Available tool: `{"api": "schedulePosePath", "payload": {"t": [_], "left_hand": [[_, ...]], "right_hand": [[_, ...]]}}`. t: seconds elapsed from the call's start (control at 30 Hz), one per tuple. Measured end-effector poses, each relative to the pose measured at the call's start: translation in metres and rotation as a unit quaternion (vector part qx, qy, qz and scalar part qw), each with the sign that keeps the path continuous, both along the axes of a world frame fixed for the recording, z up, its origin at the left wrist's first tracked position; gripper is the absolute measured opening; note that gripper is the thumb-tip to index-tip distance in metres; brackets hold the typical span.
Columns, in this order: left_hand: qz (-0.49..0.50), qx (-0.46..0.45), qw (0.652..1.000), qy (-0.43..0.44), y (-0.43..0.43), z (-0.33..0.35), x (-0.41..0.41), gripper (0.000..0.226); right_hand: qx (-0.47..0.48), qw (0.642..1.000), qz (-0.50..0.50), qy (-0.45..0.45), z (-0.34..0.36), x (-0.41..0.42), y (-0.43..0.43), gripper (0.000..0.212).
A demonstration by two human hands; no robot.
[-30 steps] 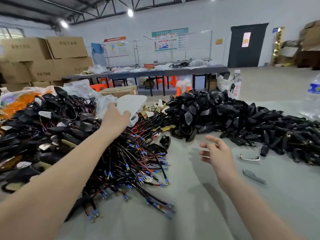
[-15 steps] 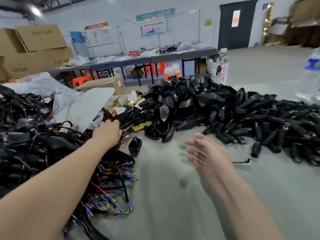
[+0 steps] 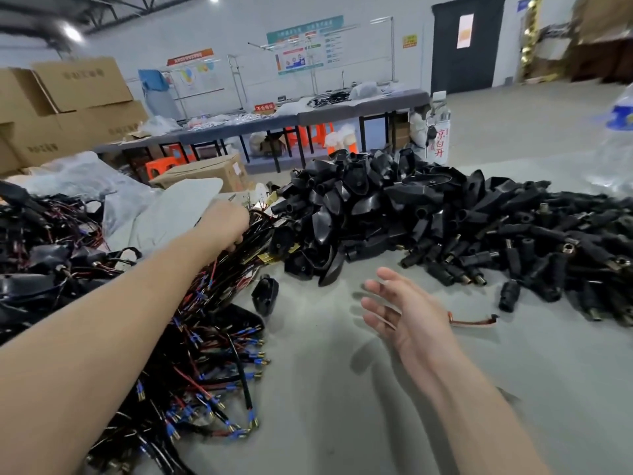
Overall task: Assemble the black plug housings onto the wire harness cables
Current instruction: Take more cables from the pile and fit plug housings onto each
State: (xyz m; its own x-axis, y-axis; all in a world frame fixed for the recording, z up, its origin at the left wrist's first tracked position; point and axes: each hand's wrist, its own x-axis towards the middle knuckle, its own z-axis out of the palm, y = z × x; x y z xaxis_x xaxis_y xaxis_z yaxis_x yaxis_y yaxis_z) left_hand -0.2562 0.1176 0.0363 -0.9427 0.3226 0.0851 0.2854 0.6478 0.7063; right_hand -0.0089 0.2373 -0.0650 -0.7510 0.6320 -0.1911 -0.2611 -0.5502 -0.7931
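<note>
Black plug housings (image 3: 394, 214): big heap, far side of my counter (image 3: 342, 389).
Wire harness cables (image 3: 205, 337): piled left; my left hand (image 3: 222, 224) grips a bunch.
Right hand (image 3: 407, 313): fingers spread, over the bare grey middle.

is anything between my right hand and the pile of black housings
Nothing visible: only bare table lies between the open right hand and the black plug housings ahead. The left hand grips wire harness cables, well aside.
</note>
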Motion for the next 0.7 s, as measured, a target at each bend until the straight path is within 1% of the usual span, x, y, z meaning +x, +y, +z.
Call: {"api": "schedulePosePath", "payload": {"t": [0.07,0.2,0.27,0.4,0.47,0.5,0.53,0.6,0.63,0.67,0.7], "left_hand": [[-0.011,0.037,0.998,-0.043,0.003,0.009,0.015,0.013],[-0.046,0.128,0.984,-0.113,-0.001,0.029,0.041,0.015],[-0.044,0.188,0.972,-0.13,-0.006,0.042,0.054,0.021],[-0.048,0.335,0.936,-0.1,-0.018,0.06,0.079,0.027],[-0.031,0.38,0.921,-0.081,-0.018,0.056,0.082,0.026],[-0.017,0.373,0.924,-0.08,-0.016,0.047,0.08,0.025],[-0.004,0.344,0.935,-0.091,-0.013,0.035,0.076,0.025],[0.018,0.251,0.955,-0.155,-0.008,0.003,0.065,0.022],[0.037,0.219,0.955,-0.195,-0.007,-0.013,0.057,0.022],[0.057,0.214,0.948,-0.227,-0.008,-0.025,0.049,0.023],[0.078,0.239,0.937,-0.244,-0.009,-0.033,0.041,0.024]], "right_hand": [[-0.004,1.0,0.001,0.003,0.001,0.0,-0.002,0.02],[-0.011,1.0,-0.001,0.001,0.001,-0.001,-0.003,0.02],[-0.015,1.0,-0.003,-0.004,0.001,-0.004,-0.002,0.02],[-0.018,1.0,-0.005,-0.013,0.001,-0.005,-0.003,0.021],[-0.018,1.0,-0.003,-0.019,0.001,-0.005,-0.004,0.021],[-0.02,1.0,-0.005,-0.019,0.001,-0.004,-0.004,0.021],[-0.02,1.0,-0.005,-0.018,0.002,-0.003,-0.004,0.02],[-0.016,1.0,-0.004,-0.015,0.002,-0.002,-0.004,0.02],[-0.015,1.0,-0.005,-0.015,0.002,-0.001,-0.004,0.02],[-0.012,1.0,-0.006,-0.015,0.002,-0.001,-0.003,0.02],[-0.01,1.0,-0.007,-0.014,0.002,-0.001,-0.002,0.021]]}}
